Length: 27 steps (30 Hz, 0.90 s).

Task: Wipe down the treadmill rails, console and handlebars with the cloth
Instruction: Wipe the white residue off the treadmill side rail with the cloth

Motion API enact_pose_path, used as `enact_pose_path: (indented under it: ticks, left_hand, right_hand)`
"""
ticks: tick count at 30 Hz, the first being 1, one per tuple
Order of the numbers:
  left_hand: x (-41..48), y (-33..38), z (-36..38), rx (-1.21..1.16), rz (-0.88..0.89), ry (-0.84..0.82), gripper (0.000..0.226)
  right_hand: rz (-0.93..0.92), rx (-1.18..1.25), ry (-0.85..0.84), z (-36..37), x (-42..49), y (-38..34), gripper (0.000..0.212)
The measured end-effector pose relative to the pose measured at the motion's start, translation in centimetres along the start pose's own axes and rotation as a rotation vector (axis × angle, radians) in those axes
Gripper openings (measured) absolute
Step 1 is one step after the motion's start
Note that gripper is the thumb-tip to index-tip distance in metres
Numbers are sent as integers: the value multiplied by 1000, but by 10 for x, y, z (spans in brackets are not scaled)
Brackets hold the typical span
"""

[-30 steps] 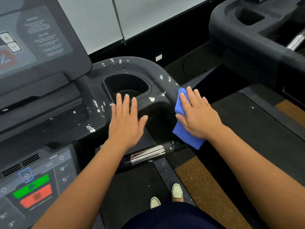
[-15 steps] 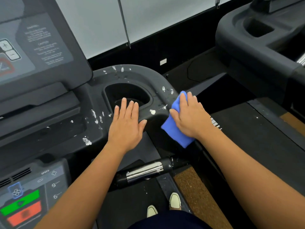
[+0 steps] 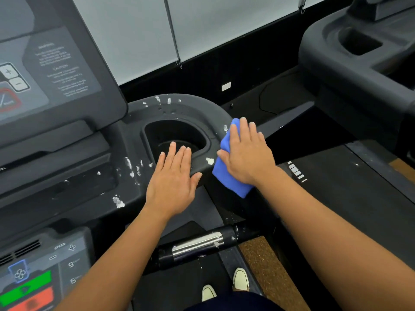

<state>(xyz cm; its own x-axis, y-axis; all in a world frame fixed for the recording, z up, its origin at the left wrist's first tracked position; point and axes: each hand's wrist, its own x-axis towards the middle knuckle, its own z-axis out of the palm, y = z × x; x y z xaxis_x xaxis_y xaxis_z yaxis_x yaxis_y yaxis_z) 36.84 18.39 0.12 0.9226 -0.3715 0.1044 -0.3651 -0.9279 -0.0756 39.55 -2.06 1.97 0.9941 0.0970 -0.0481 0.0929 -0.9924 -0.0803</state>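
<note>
The treadmill's black console [image 3: 94, 176] fills the left, flecked with white marks around a cup holder [image 3: 175, 138]. My left hand [image 3: 174, 182] rests flat on the console just below the cup holder, fingers straight. A folded blue cloth [image 3: 226, 176] lies on the curved right rail [image 3: 211, 113], and my right hand [image 3: 247, 156] presses it down with straight fingers. A chrome-banded handlebar [image 3: 197, 245] runs below my wrists.
A tilted display panel [image 3: 51, 70] rises at the upper left. Speed buttons with green and red keys [image 3: 29, 286] sit at the lower left. A second treadmill's console [image 3: 359, 55] stands at the right. My shoes [image 3: 240, 279] are on the belt below.
My right hand has slid the blue cloth up along the curved rail toward the cup holder's right rim. My left hand stayed flat on the console. The camera tilted slightly.
</note>
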Motion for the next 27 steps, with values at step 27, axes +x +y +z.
enact_pose_path:
  ticks: [27]
  left_hand:
    - [0,0,1,9,0,7,66]
  right_hand:
    - [-166,-61,0,-11,54,-11,85]
